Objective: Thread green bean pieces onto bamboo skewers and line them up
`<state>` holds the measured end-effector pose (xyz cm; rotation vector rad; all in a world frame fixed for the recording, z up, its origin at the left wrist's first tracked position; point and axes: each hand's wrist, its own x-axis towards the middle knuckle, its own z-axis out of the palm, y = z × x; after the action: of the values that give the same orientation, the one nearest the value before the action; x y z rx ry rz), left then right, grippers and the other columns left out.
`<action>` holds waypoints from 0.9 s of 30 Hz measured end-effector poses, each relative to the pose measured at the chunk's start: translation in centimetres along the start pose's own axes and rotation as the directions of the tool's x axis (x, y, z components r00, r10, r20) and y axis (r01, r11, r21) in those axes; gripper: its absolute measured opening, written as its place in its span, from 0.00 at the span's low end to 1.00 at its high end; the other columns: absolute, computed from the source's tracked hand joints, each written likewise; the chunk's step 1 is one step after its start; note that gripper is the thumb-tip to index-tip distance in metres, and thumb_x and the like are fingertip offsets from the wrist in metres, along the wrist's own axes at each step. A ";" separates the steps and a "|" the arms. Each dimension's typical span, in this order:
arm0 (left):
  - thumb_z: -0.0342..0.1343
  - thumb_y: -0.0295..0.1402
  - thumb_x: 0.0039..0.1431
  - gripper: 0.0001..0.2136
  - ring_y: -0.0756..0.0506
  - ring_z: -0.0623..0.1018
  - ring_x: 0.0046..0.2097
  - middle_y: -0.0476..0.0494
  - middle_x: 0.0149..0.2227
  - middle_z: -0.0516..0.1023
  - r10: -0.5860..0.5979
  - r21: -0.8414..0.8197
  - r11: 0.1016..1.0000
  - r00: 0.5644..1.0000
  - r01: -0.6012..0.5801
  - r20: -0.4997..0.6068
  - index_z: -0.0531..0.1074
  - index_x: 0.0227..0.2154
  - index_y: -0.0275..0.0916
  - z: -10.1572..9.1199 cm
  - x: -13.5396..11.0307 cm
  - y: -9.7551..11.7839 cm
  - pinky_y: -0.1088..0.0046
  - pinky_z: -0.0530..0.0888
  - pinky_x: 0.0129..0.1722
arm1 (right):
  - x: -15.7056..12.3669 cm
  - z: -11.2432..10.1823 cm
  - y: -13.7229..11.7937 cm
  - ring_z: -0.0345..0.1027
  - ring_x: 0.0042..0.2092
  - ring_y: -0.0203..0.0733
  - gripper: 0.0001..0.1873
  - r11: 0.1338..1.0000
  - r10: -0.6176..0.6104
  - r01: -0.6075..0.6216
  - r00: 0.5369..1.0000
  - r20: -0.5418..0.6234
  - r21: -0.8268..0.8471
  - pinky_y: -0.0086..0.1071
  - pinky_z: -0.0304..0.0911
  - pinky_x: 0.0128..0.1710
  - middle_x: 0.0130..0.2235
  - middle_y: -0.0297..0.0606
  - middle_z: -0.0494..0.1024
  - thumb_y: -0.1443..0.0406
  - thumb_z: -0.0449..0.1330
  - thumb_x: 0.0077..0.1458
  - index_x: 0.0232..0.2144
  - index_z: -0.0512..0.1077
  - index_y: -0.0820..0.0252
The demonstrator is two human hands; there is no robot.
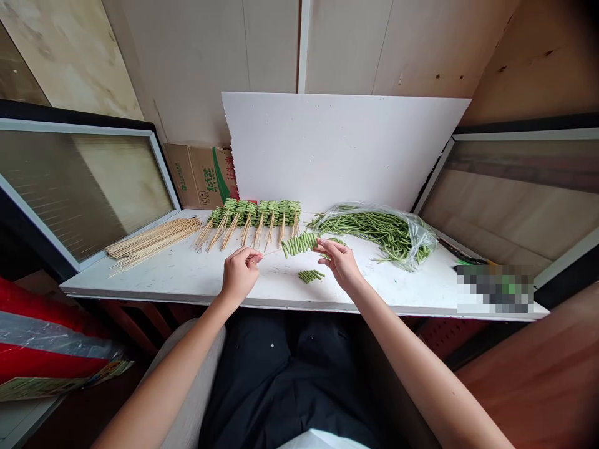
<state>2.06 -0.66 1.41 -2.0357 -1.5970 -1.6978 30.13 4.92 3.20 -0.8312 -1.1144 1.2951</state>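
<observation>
My left hand point(241, 269) pinches the bare end of a thin wooden skewer point(272, 252) above the white table. Cut green bean pieces point(298, 245) are threaded crosswise in a row along its other end. My right hand point(340, 262) closes its fingers at the right end of that row, on the last bean pieces. Below, a small pile of cut bean pieces point(311, 275) lies on the table, and more pieces show partly hidden behind my right hand. Finished-looking bean skewers point(262, 215) are stacked behind my left hand, their bare sticks pointing toward me.
A heap of bare skewers point(152, 240) lies at the left of the white table point(187, 284). Long green beans point(374, 227) spill from a clear plastic bag point(423, 234) at the right. A white board point(344, 149) and a cardboard box point(201, 174) stand behind. A blurred patch covers the right corner.
</observation>
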 end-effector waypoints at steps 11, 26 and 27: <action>0.58 0.29 0.63 0.07 0.43 0.82 0.37 0.42 0.35 0.85 -0.058 -0.056 0.996 0.990 0.066 0.132 0.80 0.32 0.41 0.3 0.2 -0.7 0.68 0.77 0.39 | -0.1 -0.1 -0.1 0.77 0.52 0.52 0.21 0.991 0.058 -0.053 0.998 0.030 -0.126 0.32 0.68 0.37 0.45 0.45 0.86 0.49 0.78 0.44 0.35 0.86 0.55; 0.62 0.30 0.55 0.05 0.43 0.79 0.30 0.42 0.27 0.82 -0.253 -0.029 0.957 0.885 0.287 0.390 0.80 0.26 0.41 -1.4 1.2 -2.5 0.69 0.71 0.31 | 1.4 -2.6 -0.5 0.77 0.55 0.56 0.28 0.997 0.036 -0.040 0.997 -0.069 -0.067 0.36 0.72 0.38 0.50 0.48 0.85 0.46 0.79 0.41 0.39 0.85 0.56; 0.63 0.31 0.54 0.04 0.43 0.78 0.29 0.42 0.26 0.81 -0.299 -0.088 0.929 0.868 0.360 0.397 0.80 0.25 0.40 -1.1 1.2 -2.7 0.69 0.72 0.31 | 1.4 -2.5 -0.4 0.76 0.56 0.56 0.28 0.998 0.027 -0.031 0.998 -0.057 -0.062 0.36 0.72 0.38 0.51 0.47 0.85 0.46 0.78 0.43 0.41 0.85 0.55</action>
<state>-0.79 0.72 1.35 -2.4020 -2.0997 -1.6471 32.54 6.57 3.11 -0.9283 -1.1068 1.2586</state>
